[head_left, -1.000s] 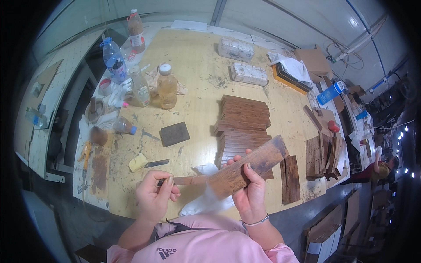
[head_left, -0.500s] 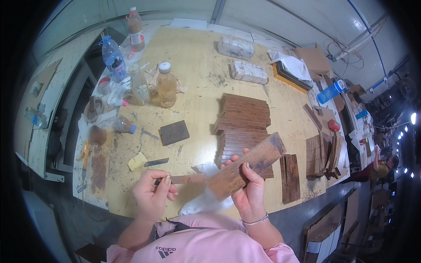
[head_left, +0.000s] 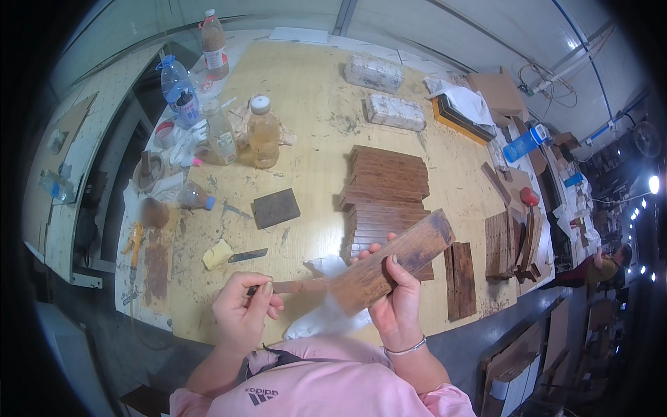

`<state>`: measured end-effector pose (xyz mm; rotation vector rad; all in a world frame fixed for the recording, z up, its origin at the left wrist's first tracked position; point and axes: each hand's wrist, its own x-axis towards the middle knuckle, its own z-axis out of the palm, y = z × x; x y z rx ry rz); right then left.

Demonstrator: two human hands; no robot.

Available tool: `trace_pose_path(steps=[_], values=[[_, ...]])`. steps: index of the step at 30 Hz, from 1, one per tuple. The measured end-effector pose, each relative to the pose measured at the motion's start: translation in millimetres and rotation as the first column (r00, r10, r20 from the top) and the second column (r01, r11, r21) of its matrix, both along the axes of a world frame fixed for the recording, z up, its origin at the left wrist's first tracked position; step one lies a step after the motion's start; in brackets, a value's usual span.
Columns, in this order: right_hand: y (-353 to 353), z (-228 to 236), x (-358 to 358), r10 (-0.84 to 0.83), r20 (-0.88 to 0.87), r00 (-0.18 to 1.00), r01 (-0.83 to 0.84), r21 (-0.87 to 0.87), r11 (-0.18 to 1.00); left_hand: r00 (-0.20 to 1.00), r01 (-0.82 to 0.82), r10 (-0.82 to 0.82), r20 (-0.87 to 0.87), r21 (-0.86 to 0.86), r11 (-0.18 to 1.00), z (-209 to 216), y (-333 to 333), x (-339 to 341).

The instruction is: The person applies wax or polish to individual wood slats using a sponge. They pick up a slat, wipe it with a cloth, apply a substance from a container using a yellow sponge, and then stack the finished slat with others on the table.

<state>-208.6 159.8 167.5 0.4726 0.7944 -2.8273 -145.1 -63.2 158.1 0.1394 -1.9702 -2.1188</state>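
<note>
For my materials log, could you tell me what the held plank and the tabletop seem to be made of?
The plank in the right hand looks like dark wood, matte, worn at its edges, with visible grain. The tabletop appears to be pale plywood or board, unfinished, scuffed and stained.

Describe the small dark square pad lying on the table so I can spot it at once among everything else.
Start from the tall stack of brown wooden slats in the middle of the pale wooden table. Look to its left, below the amber-filled bottle with the white cap: the dark square pad lies flat there, alone. It is the only flat, near-black square; the slats are long and brown.
</note>
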Motion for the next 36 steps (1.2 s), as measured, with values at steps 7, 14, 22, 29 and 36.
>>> trace_pose_path(steps=[7, 14, 22, 29, 36], values=[[-1, -1, 1, 0.008, 0.017, 1.0, -0.007, -0.018, 1.0, 0.999, 0.014, -0.018, -0.037, -0.118, 0.993, -2, 0, 3], [1, 1, 0, -0.002, 0.02, 1.0, 0.002, 0.01, 1.0, 0.994, 0.014, -0.042, -0.102, -0.267, 0.964, -1, -3, 9], [0, 3, 1, -0.006, 0.004, 1.0, 0.006, -0.005, 1.0, 0.999, 0.04, -0.037, -0.024, 0.145, 0.989, -4, -6, 6], [2, 1, 2, -0.042, -0.037, 0.998, 0.042, 0.002, 0.999, 0.981, 0.042, -0.141, 0.135, 0.559, 0.828, -7, -4, 1], [3, 5, 2, -0.083, -0.044, 0.996, 0.084, 0.01, 0.996, 0.938, -0.012, -0.258, 0.231, 0.765, 0.643, -20, 1, 1]])
